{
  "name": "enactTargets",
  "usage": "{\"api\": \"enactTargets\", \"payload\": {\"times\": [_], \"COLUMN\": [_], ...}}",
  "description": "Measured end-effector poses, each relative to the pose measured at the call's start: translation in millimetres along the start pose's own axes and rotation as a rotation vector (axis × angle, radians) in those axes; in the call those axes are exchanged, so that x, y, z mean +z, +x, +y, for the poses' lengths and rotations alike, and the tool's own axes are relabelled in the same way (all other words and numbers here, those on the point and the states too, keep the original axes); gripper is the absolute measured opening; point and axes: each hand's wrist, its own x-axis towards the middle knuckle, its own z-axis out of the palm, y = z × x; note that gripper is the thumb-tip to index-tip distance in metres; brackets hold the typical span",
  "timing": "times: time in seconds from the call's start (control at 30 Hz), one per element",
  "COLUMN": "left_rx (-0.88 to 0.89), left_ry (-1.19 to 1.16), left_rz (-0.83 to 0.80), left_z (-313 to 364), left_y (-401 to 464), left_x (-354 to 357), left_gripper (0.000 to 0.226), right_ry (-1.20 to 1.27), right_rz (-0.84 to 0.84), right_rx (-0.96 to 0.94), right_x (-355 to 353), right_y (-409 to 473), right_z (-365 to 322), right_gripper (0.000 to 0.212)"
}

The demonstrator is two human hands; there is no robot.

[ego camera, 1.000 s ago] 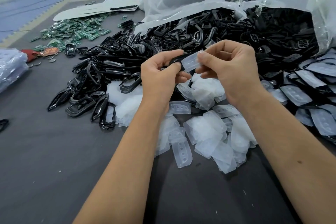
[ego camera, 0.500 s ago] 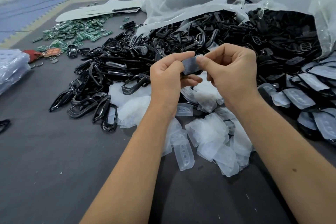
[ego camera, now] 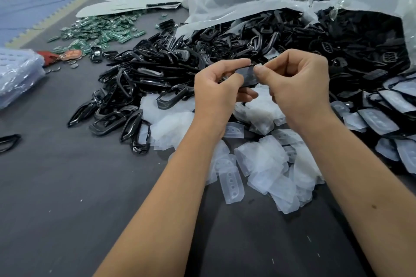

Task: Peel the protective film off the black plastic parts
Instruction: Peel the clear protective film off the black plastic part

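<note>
I see my left hand [ego camera: 216, 92] gripping one black plastic part [ego camera: 246, 76] above the desk [ego camera: 67, 198]; my right hand [ego camera: 297, 83] pinches its film edge

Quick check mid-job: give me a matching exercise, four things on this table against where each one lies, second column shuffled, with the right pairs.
Things:
1. green circuit boards
2. peeled film pieces
3. black part
4. film-covered parts

Places:
A. held between the left hand and right hand
B. far left of the table
C. right edge, near the open bag
D. heaped under the wrists

Pairs: 1-B, 2-D, 3-A, 4-C
</note>
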Motion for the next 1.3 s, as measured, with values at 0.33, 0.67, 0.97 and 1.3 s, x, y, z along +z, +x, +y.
{"api": "enactTargets", "payload": {"times": [0.33, 0.67, 0.97, 1.3], "left_rx": [0.008, 0.002, 0.035, 0.016], "left_ry": [0.045, 0.035, 0.049, 0.006], "left_rz": [0.008, -0.003, -0.004, -0.026], "left_z": [-1, -3, -7, -6], "left_y": [-1, -1, 2, 2], "left_x": [-2, -3, -4, -8], "left_gripper": [0.035, 0.027, 0.018, 0.016], "right_ry": [0.004, 0.091, 0.08, 0.066], "right_rz": [-0.056, 0.016, 0.037, 0.072], "right_rx": [0.048, 0.133, 0.111, 0.125], "right_x": [-1, 7, 11, 12], "right_y": [-1, -6, -7, -7], "right_z": [-4, -3, 1, 3], "right_gripper": [0.021, 0.023, 0.022, 0.023]}}
